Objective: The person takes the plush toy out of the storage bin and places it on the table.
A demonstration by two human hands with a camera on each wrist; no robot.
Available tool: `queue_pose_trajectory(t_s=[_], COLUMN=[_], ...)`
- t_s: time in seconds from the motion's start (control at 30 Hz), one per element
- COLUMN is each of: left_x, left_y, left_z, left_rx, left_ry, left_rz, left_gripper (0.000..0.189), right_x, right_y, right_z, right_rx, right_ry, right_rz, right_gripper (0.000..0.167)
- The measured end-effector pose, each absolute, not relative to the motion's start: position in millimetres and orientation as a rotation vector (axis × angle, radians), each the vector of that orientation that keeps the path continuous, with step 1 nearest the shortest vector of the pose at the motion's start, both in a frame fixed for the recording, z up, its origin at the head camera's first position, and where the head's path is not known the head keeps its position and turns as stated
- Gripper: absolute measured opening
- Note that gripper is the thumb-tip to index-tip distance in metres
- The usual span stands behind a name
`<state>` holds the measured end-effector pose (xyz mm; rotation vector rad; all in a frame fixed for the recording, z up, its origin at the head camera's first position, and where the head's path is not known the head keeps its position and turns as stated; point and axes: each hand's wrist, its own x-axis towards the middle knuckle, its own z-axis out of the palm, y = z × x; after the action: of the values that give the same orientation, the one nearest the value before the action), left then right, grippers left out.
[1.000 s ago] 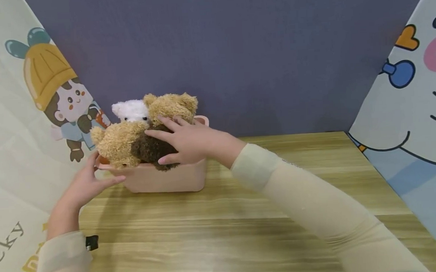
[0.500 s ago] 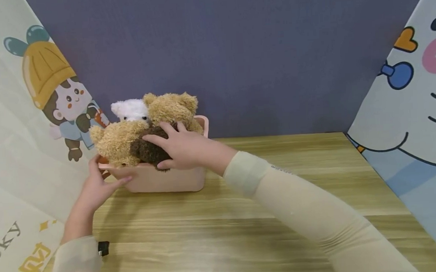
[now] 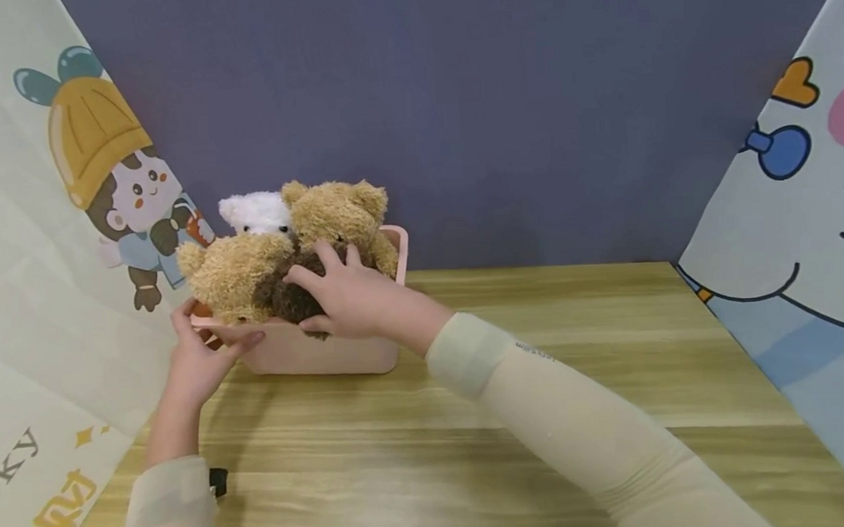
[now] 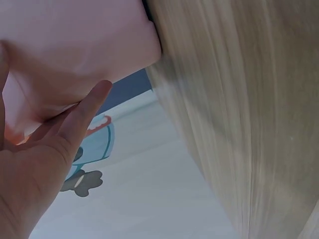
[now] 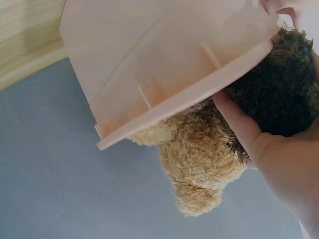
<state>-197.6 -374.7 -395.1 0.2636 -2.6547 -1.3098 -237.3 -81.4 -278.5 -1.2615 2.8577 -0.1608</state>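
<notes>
A pink plastic bin [image 3: 326, 352] stands on the table, packed with plush toys. My left hand [image 3: 200, 363] holds its left end, thumb against the front wall and fingers at the rim; in the left wrist view the thumb [image 4: 87, 112] lies along the pink wall. My right hand [image 3: 355, 299] grips a dark brown plush toy [image 3: 288, 296] in the bin's front, fingers spread over its top and thumb on the near side. Around it sit a tan teddy bear [image 3: 336, 208] behind, a light tan plush [image 3: 232, 273] to the left and a white plush [image 3: 258, 212] at the back.
The wood-grain table [image 3: 540, 329] extends to the right and in front of the bin. A dark blue-grey panel [image 3: 457, 118] rises close behind it. Cartoon-printed side panels stand at left [image 3: 35, 260] and right [image 3: 824, 274].
My right hand has shifted slightly left and down on the dark brown plush, uncovering more of the tan bear. My left arm has moved right, its thumb further along the bin's front.
</notes>
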Motion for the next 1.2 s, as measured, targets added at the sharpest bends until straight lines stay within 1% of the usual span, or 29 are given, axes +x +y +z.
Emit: queue_pose_trajectory(t_s=[0.13, 0.43, 0.67, 0.8, 0.93, 1.2], left_x=[-197, -198, -197, -199, -200, -201], left_y=[-375, -375, -372, -370, -369, -369], left_z=[-395, -393, -395, -398, -401, -400], left_rx=[0.267, 0.24, 0.281, 0.29, 0.324, 0.347], left_ry=[-2.657, -2.541, -2.53, -2.525, -2.516, -2.523], left_rz=[-1.317, -1.546, -1.532, -1.524, -1.513, -1.485], left_gripper=[0.126, 0.12, 0.119, 0.119, 0.119, 0.121], right_x=[-238, -237, -236, -237, -238, -236], right_y=[-80, -81, -76, -70, -65, -50], right_z=[-282, -283, -290, -297, -302, -301], right_rx=[-1.247, -1.249, -1.25, -1.252, -1.249, -1.224], right_ry=[2.856, 2.871, 2.884, 2.902, 2.898, 2.841], right_rz=[-0.211, -0.227, -0.337, -0.516, -0.796, -1.304], right_gripper=[0.064, 0.065, 0.057, 0.055, 0.054, 0.049])
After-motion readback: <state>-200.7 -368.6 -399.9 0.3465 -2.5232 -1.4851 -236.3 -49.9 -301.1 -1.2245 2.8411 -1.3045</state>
